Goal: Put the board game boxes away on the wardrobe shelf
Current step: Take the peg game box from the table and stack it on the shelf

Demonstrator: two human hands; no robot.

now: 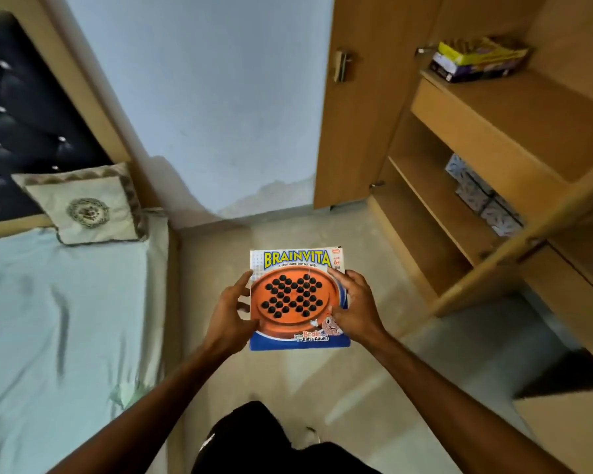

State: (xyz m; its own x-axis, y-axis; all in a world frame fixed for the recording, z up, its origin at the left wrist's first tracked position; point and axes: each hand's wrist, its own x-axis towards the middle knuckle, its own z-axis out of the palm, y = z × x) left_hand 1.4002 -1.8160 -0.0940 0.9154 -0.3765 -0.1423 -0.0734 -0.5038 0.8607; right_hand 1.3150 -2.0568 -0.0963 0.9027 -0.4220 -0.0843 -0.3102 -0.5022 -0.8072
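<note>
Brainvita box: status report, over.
Left hand and right hand grip Brainvita box by its sides, above floor. Game boxes lie on top shelf; door open. Nothing blocking.

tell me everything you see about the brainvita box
The Brainvita box is a flat, squarish cardboard box, closed, printed face up: yellow title, a round orange board with black pegs, a blue band and cartoon brain below. It is held over the floor, the left hand gripping its left edge, the right hand its right edge.
</note>
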